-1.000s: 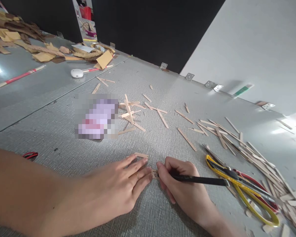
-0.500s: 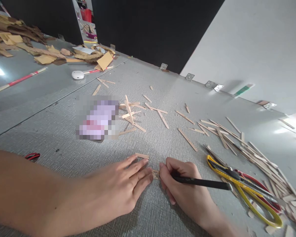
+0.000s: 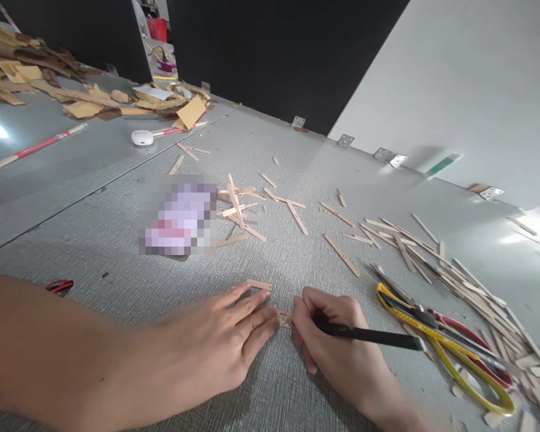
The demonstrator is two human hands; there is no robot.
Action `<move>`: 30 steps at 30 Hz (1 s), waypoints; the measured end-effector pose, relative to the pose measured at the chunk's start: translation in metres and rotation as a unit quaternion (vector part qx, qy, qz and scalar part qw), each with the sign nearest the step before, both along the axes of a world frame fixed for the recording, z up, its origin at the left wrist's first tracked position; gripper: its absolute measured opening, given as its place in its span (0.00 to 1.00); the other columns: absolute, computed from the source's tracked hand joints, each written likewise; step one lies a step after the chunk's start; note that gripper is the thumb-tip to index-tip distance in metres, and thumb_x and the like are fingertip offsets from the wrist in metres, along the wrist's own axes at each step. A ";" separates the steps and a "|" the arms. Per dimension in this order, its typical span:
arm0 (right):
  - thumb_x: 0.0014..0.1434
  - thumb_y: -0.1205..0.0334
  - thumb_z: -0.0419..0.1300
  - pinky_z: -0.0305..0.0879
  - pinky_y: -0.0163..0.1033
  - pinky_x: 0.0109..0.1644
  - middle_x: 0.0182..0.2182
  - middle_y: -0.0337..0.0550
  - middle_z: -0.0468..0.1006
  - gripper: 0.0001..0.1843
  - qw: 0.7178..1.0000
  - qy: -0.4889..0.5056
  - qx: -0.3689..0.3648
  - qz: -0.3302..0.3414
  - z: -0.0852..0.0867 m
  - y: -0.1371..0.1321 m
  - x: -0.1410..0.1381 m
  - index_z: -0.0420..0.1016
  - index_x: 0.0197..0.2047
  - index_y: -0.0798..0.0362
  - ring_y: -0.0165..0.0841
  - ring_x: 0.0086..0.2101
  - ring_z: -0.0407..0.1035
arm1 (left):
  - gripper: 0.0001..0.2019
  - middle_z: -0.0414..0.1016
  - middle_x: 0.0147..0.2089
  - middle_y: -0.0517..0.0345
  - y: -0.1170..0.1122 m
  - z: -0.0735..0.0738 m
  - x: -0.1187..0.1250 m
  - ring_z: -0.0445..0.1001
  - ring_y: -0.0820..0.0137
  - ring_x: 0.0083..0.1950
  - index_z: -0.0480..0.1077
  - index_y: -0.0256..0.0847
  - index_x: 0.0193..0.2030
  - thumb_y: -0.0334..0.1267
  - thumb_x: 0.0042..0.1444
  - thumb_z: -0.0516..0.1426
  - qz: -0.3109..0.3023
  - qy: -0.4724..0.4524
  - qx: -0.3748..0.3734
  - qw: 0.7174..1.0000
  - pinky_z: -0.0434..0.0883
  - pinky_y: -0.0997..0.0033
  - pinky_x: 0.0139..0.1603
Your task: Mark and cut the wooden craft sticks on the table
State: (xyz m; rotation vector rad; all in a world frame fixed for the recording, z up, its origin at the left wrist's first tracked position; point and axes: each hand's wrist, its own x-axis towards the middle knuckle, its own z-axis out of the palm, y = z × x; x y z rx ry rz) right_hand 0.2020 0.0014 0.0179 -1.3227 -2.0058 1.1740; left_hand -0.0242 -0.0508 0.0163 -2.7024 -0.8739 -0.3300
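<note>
My left hand (image 3: 222,342) lies flat with its fingers stretched out, the fingertips pressing on small wooden stick pieces on the grey table. Under the lower fingertips is a short wooden piece (image 3: 285,319) with dark lines or notches on it. Another wooden stick (image 3: 260,284) pokes out by the upper fingers. My right hand (image 3: 335,333) is closed in a writing grip around a slim black pen-like tool (image 3: 373,336). Its tip is hidden behind the fingers, close to the marked piece, and its back end points right.
Right of my right hand lie a yellow utility knife (image 3: 414,318) and scissors (image 3: 477,387) with yellow and red handles. Loose wooden sticks (image 3: 468,288) heap along the right. A blurred phone (image 3: 180,219) lies left of more sticks. Cardboard scraps (image 3: 85,99) cover the back left.
My right hand has shifted very slightly to the right with the black tool, showing a bit more of the marked wooden piece. My left hand stays in place.
</note>
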 end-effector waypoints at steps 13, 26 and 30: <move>0.74 0.57 0.55 0.58 0.29 0.17 0.10 0.31 0.66 0.25 0.999 0.031 0.019 0.023 0.000 -0.001 -0.002 0.65 0.22 0.50 0.25 0.11 0.60 | 0.26 0.74 0.66 0.41 -0.001 -0.003 0.000 0.69 0.51 0.69 0.70 0.26 0.66 0.36 0.64 0.60 0.007 0.013 0.000 1.000 0.60 0.51 0.72; 0.73 0.55 0.56 0.55 0.28 0.16 0.11 0.31 0.65 0.26 0.998 0.049 -0.034 0.011 -0.001 0.001 -0.004 0.64 0.22 0.50 0.24 0.11 0.58 | 0.25 0.74 0.66 0.40 -0.002 -0.004 0.000 0.69 0.50 0.69 0.69 0.25 0.66 0.35 0.65 0.60 0.005 0.006 -0.005 1.000 0.58 0.50 0.72; 0.73 0.54 0.56 0.53 0.29 0.16 0.13 0.32 0.67 0.26 0.998 0.050 -0.034 0.009 -0.001 0.000 -0.004 0.63 0.22 0.50 0.23 0.11 0.58 | 0.25 0.74 0.66 0.40 -0.001 -0.005 0.000 0.69 0.51 0.68 0.69 0.25 0.66 0.35 0.64 0.60 0.006 0.004 -0.004 1.000 0.58 0.51 0.72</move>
